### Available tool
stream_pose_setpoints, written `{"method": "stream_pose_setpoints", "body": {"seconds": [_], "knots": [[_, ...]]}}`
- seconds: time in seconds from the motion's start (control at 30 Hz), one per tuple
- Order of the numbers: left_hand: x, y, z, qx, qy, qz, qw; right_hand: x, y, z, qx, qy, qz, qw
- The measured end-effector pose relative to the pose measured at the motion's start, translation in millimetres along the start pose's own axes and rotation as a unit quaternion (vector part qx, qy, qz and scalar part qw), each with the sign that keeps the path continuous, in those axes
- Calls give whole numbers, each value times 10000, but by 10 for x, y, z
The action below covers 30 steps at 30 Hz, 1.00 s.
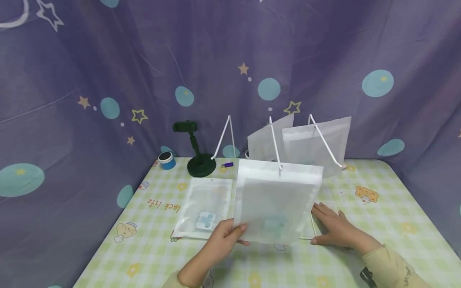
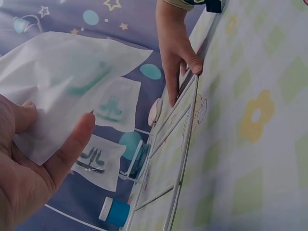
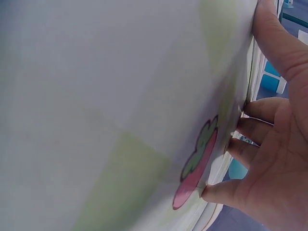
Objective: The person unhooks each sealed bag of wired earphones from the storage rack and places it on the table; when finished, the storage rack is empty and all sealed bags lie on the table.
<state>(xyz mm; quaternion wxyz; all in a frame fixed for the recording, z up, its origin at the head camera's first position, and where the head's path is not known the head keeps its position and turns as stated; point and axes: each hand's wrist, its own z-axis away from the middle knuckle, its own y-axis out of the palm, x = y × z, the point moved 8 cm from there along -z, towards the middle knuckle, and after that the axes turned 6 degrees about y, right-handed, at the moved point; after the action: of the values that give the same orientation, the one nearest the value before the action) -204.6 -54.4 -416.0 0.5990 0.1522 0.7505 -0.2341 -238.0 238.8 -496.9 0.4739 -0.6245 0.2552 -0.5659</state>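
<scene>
Head view: I'm watching the left hand (image 1: 225, 236) pinching the nearest pouch (image 1: 277, 204), seemingly fitting it onto a hook (image 1: 275, 141), the spread right hand (image 1: 333, 229) bracing the rack (image 1: 313, 225), next calling for steady alignment.

A dark-green round-based stand (image 1: 201, 166) rises between a white-rimmed blue jar (image 1: 167, 161) and a small purple stick (image 1: 228, 165), before a purple star-patterned curtain (image 1: 216, 48).
</scene>
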Motion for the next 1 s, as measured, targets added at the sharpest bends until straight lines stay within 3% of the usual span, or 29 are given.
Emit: {"method": "stream_pose_setpoints", "body": {"seconds": [0.27,0.47,0.57,0.73,1.0], "knots": [[-70,-4,55,36,52,-80,9999,-8,-10,-8,-102,-62,128,9998],[-235,-21,89,162,311,9,9994,-5,-16,-12,-189,-5,85,9998],[-341,-76,109,237,584,121,9979,6,-9,-8,-151,-44,173,9997],[-538,-288,160,151,1181,150,9928,9,-8,-1,-114,-90,198,9997],[-804,-811,344,-457,1873,106,9812,11,-9,1,-147,-84,126,9998]]}}
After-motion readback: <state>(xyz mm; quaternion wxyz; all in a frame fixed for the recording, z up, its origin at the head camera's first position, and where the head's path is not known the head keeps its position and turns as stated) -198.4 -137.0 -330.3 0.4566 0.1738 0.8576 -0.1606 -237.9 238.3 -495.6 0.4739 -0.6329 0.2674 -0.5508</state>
